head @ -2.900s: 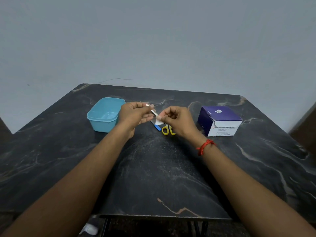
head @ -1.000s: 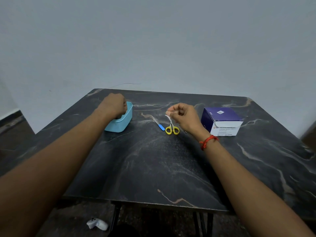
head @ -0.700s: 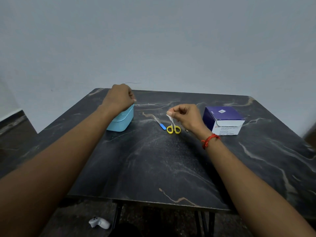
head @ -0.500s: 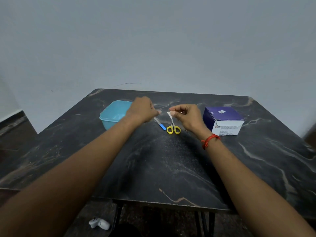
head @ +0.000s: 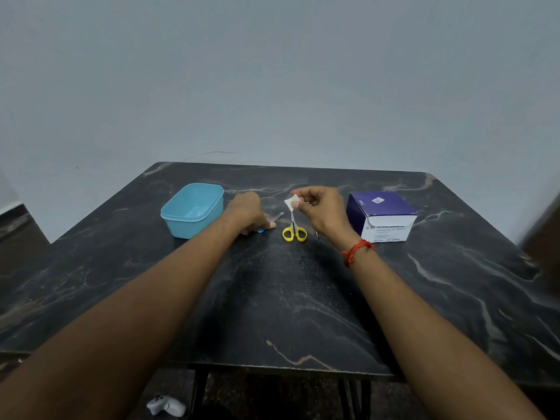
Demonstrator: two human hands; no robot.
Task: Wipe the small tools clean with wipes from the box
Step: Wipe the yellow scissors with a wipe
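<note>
The white wipe (head: 291,202) is pinched tight in the fingers of the right hand (head: 322,215) — just above the yellow scissors (head: 294,232), toward the far edge of the counter (head: 272,298). The left hand (head: 247,211) covers the blue tool (head: 260,231) — too blurry to tell its fingers' grip.

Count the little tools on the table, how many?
3: a blue-handled tool under the left hand, yellow scissors in the middle, and a small metal tool half hidden behind the right hand. Others may be hidden.
</note>
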